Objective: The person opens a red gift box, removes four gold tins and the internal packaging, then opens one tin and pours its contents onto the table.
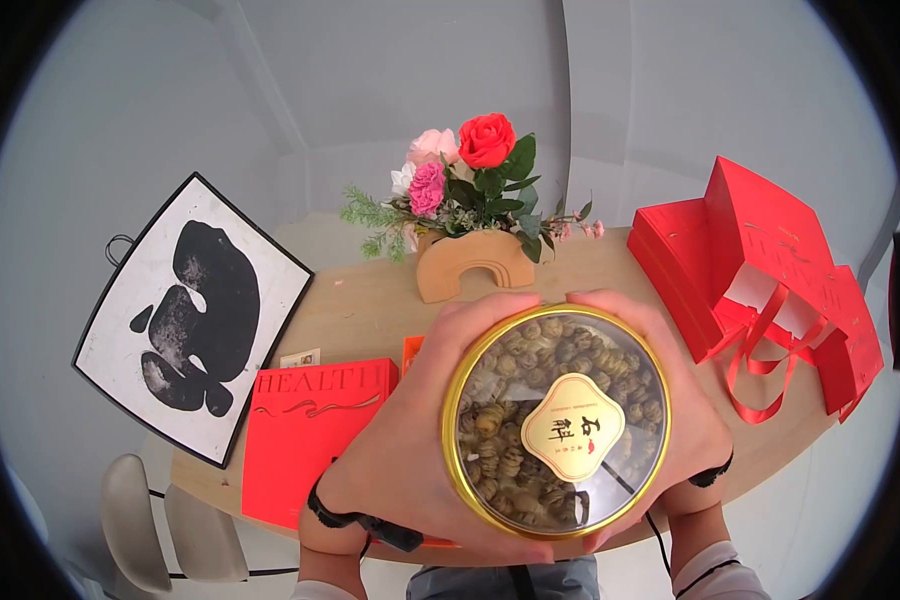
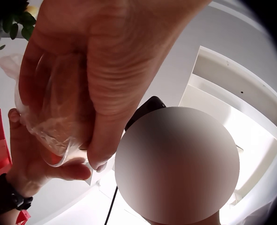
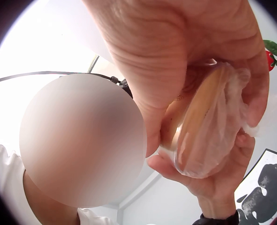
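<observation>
Held up close to the head camera is a round canister (image 1: 485,425) with a gold rim and a clear top. Small coiled dried herb pieces fill it, and a cream label (image 1: 570,428) with dark Chinese characters sits on the top. My left hand (image 1: 402,450) grips the canister's left side, and my right hand (image 1: 692,432) grips its right side. Thumbs lie near the front edge, fingertips near the back edge. Crinkled clear plastic wrap (image 3: 215,147) surrounds the canister's underside in the right wrist view. Its side walls are largely hidden by my palms.
A red box (image 1: 315,425) lies on the wooden table (image 1: 365,312) at the left, partly behind my left arm. Flowers stand in a tan arch-shaped vase (image 1: 470,262) at the back. Red gift packaging (image 1: 760,260) with ribbons is at right, a framed black-and-white picture (image 1: 195,320) at left.
</observation>
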